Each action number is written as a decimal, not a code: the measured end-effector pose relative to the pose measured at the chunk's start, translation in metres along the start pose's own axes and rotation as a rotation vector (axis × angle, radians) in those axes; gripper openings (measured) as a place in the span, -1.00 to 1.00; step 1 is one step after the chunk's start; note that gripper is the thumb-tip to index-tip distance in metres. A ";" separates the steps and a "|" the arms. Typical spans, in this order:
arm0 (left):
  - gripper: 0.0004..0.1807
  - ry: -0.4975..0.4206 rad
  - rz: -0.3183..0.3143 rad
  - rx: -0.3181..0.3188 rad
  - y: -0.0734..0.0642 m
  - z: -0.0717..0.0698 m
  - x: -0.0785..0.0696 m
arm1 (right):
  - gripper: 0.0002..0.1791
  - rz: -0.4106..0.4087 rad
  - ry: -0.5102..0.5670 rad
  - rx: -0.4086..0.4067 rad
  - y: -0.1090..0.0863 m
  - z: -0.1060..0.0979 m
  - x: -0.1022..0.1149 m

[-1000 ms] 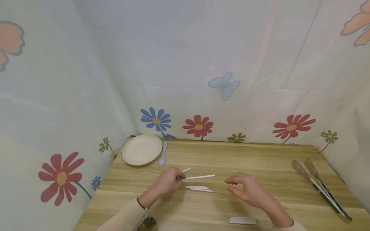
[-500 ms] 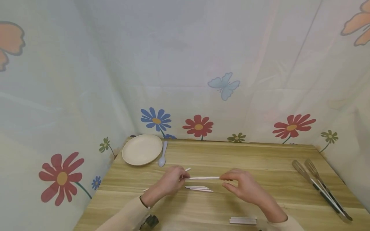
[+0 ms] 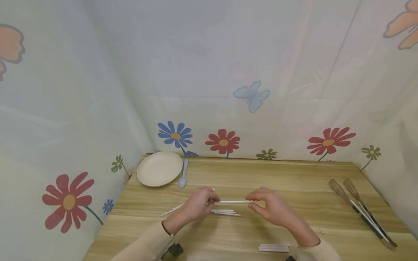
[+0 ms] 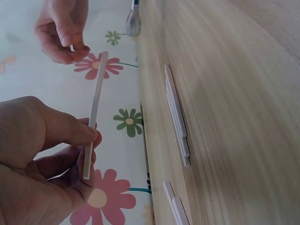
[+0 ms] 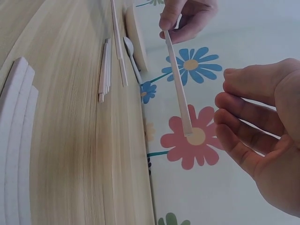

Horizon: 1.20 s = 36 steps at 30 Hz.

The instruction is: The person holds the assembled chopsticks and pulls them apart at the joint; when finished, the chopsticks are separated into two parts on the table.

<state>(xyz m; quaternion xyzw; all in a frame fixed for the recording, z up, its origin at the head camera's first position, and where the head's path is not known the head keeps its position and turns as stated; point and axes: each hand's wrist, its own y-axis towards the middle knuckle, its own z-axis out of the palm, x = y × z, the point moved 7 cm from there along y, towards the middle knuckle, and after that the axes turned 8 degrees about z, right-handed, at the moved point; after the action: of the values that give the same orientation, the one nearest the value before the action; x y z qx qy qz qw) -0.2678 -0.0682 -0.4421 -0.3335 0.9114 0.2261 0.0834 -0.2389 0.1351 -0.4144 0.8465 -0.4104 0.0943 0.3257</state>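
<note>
A slim white stick (image 3: 233,201) is pinched between thumb and fingers of my left hand (image 3: 196,206), raised above the table. My right hand (image 3: 272,207) is at the stick's free end, fingers loosely bent and thumb apart. In the right wrist view a gap separates the stick (image 5: 179,84) from the right fingertips (image 5: 222,101). Below the held stick, several similar sticks (image 3: 226,212) lie side by side on the wood. More sticks (image 3: 169,211) lie partly hidden behind the left hand.
A neat stack of white sticks (image 3: 273,248) is near the front, below the right hand. At the back left are a cream plate (image 3: 160,169) and a pale spoon (image 3: 183,174). Metal tongs (image 3: 362,214) lie at the right. A flowered curtain (image 3: 209,72) surrounds the wooden table (image 3: 294,181).
My left hand has shifted a little to the right with the stick. The right hand has come slightly left, closing in on the stick's free end.
</note>
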 end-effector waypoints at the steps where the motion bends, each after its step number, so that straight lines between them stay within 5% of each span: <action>1: -0.79 0.000 0.000 0.001 0.001 0.000 -0.001 | -0.81 0.003 -0.001 0.004 0.001 0.001 -0.001; 36: -0.80 -0.008 0.028 0.038 0.015 0.002 -0.018 | -0.83 0.022 -0.030 0.067 0.005 0.015 -0.007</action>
<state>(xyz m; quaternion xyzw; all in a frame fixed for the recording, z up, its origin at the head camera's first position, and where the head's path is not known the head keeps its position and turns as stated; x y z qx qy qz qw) -0.2638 -0.0474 -0.4335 -0.3180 0.9199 0.2113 0.0901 -0.2490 0.1277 -0.4266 0.8537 -0.4212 0.0988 0.2900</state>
